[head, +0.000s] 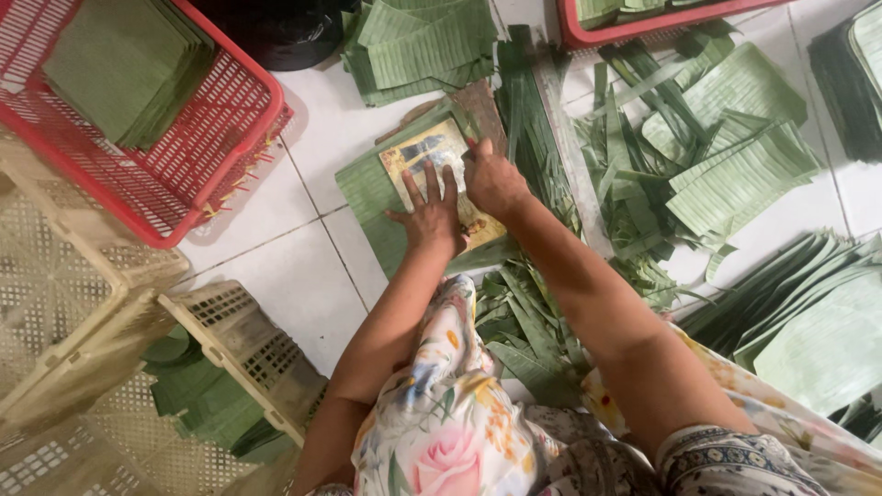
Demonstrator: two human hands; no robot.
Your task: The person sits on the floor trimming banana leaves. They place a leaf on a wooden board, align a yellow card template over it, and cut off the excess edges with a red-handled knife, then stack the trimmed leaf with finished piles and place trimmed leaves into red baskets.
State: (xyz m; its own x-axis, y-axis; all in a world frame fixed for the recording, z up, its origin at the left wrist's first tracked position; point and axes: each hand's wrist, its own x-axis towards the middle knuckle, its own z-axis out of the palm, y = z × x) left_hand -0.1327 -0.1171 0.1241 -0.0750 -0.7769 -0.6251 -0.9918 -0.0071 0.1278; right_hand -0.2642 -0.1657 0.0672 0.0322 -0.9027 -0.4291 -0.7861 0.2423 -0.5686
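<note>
My left hand (432, 213) lies flat, fingers spread, on a yellowish rectangular card (432, 152) that rests on a stack of green banana leaf pieces (367, 197) on the white tiled floor. My right hand (491, 179) is closed at the card's right edge, pressing down there; whether it grips a blade is hidden. A wooden board (482, 101) shows under the leaf stack at its far side.
A red plastic basket (234, 138) with stacked leaf squares stands at the upper left. Beige crates (234, 335) with leaves sit at the lower left. Leaf trimmings (528, 331) and cut leaf piles (735, 156) cover the floor right of me. Another red basket (588, 37) is at the top.
</note>
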